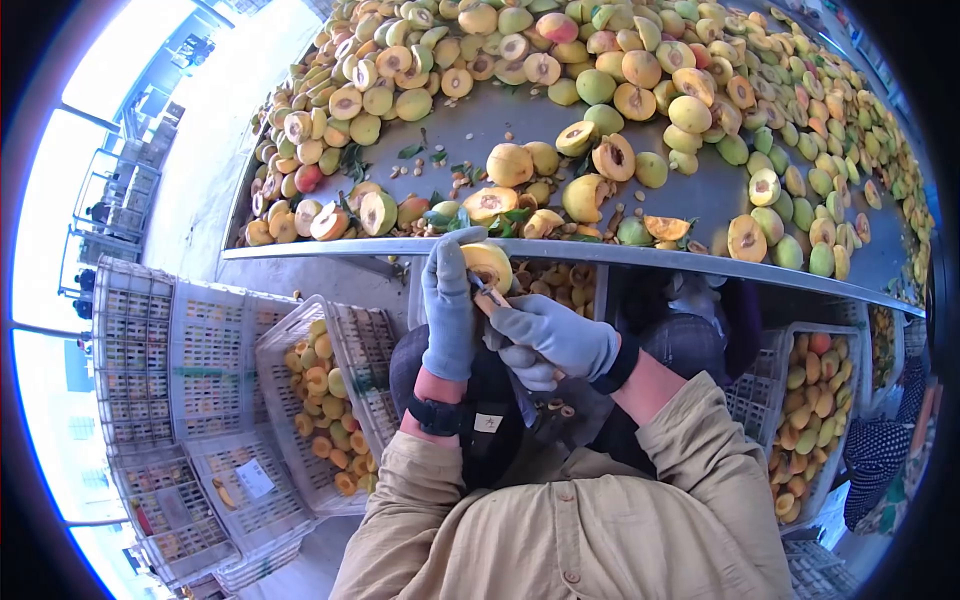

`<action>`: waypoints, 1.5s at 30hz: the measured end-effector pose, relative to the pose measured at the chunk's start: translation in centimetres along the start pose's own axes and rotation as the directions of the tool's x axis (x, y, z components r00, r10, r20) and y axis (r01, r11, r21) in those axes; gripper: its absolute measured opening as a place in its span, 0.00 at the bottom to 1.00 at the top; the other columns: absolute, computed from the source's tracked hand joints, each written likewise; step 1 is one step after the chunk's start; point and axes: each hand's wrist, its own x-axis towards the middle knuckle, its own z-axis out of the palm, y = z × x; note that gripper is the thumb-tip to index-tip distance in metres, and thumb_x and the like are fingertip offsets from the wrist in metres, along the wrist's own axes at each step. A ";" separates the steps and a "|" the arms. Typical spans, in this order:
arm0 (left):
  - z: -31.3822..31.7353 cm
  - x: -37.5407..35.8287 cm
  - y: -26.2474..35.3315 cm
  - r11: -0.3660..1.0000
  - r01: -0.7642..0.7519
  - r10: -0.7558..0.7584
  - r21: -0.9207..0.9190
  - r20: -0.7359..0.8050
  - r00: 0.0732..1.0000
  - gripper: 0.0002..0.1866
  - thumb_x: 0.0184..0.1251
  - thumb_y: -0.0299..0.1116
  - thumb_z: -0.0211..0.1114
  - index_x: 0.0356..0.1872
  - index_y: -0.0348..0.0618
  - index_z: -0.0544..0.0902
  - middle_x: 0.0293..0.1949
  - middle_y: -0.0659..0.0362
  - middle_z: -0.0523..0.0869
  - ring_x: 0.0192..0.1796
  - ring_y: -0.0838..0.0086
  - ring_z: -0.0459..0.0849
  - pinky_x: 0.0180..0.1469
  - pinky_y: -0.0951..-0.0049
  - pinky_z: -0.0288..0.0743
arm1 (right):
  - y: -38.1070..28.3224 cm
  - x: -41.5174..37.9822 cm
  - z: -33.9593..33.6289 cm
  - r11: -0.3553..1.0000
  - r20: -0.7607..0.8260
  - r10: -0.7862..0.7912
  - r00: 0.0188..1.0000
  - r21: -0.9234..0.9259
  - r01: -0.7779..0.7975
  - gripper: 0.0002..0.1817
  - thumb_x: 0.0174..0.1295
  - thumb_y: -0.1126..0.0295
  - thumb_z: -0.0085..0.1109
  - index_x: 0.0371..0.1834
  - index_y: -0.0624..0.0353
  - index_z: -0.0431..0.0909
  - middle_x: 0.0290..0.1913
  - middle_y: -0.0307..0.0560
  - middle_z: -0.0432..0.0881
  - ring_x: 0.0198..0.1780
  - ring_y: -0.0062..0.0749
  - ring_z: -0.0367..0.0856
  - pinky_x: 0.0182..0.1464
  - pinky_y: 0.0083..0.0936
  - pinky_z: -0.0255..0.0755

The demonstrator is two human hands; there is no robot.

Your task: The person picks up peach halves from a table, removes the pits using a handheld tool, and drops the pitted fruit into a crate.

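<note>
A yellow peach half (490, 262) rests in the gloved fingers of my left hand (449, 312), just below the metal table's front edge. My right hand (560, 338), also in a grey-blue glove, is closed around a small knife-like tool with a wooden handle (488, 299). Its metal tip meets the cut face of the peach half, and the blade's exact shape is hidden there. Both hands are close together in front of my lap. Right above them on the table lie halved peaches (490, 204), loose pits and green leaves.
The metal table (450, 130) carries a large heap of whole and halved peaches. A crate (282, 352) of peach halves stands at left beside stacked plastic crates (222, 350). Another filled crate (838, 440) is at right. Beyond it shows a person's dotted clothing (872, 470).
</note>
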 end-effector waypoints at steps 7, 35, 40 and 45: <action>0.0 -0.7 0.3 0.941 0.155 -0.187 -0.301 -0.082 0.979 0.29 0.67 0.60 0.48 0.53 0.45 0.72 0.36 0.60 0.79 0.33 0.75 0.80 0.34 0.75 0.78 | 0.8 0.8 0.5 0.991 0.053 -0.012 0.999 0.131 0.005 0.22 0.64 0.46 0.50 0.34 0.57 0.70 0.16 0.31 0.62 0.10 0.13 0.59 0.11 0.14 0.55; -9.1 7.8 7.4 0.882 -0.147 0.188 0.448 -0.049 0.981 0.14 0.62 0.27 0.60 0.48 0.38 0.78 0.39 0.62 0.82 0.36 0.80 0.78 0.39 0.80 0.73 | -2.0 -2.3 1.5 0.561 -0.318 -0.651 0.689 -0.813 0.155 0.17 0.66 0.59 0.52 0.38 0.66 0.72 0.24 0.58 0.77 0.27 0.52 0.78 0.28 0.37 0.68; 1.7 19.1 3.1 0.476 -0.433 0.229 0.765 0.367 0.901 0.19 0.53 0.27 0.64 0.50 0.44 0.79 0.43 0.54 0.84 0.44 0.64 0.84 0.48 0.68 0.76 | -2.8 -3.1 -1.9 0.496 -0.349 -0.791 0.502 -0.847 0.192 0.17 0.65 0.59 0.51 0.37 0.66 0.73 0.27 0.60 0.77 0.31 0.52 0.79 0.32 0.37 0.69; 9.9 28.3 -2.2 0.077 -0.591 0.221 0.803 0.564 0.796 0.28 0.51 0.30 0.63 0.59 0.54 0.72 0.55 0.54 0.76 0.52 0.57 0.79 0.52 0.61 0.73 | -2.9 -4.4 -3.0 0.715 -0.501 -0.616 0.607 -0.679 0.166 0.18 0.64 0.58 0.53 0.43 0.65 0.72 0.24 0.52 0.78 0.25 0.40 0.78 0.27 0.32 0.69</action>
